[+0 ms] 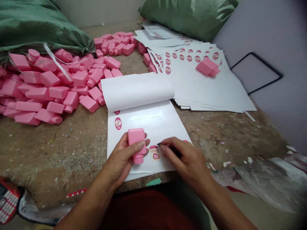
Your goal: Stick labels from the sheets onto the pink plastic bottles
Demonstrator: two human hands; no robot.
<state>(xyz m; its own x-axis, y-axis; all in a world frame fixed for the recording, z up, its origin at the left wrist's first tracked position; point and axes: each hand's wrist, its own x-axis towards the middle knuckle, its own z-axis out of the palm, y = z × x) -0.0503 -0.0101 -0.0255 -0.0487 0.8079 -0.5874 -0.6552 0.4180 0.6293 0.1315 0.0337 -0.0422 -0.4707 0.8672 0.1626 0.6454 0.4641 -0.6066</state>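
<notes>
My left hand is closed around a pink plastic bottle, its neck toward me and the thumb across its front. The bottle is over a white sticker sheet whose far end curls back over itself. A label with "BABY" lettering lies on the sheet between my hands. My right hand pinches a thin dark pointed tool, its tip at the label's upper right corner. Most of the tool is hidden by the fingers, so I cannot tell its exact kind. An oval sticker shows near the sheet's left edge.
Many pink bottles are heaped at the left, beneath a green sack. Stacked sticker sheets lie at the right with one pink bottle on top. Another green sack is behind them. A red keypad device sits at lower left.
</notes>
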